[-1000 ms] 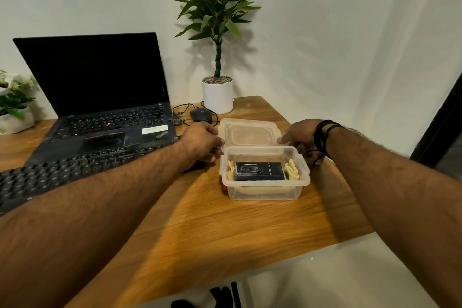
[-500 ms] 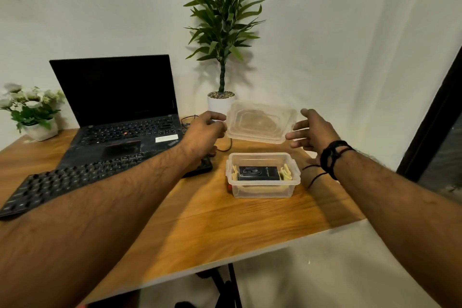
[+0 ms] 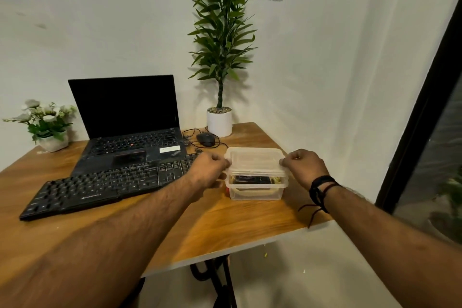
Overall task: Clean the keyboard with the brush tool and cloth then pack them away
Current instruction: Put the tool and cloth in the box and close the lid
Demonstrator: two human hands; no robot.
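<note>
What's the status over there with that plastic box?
Left hand, right hand gripping lid ends. Lid over box, not pressed shut. Black tool inside. Nothing blocking.

The scene is evenly and fairly dimly lit. Soft shadows are cast on the wall [image 3: 312,57] behind the tall plant [image 3: 222,32] and under the forearms onto the surface [image 3: 225,227]. Straight lines are bowed toward the edges by the wide lens, and slight motion blur is seen throughout.

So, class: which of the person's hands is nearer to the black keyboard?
Left. The left hand grips the lid's left end, right beside the keyboard's right end; the right hand holds the lid's far end, beyond the container.
</note>
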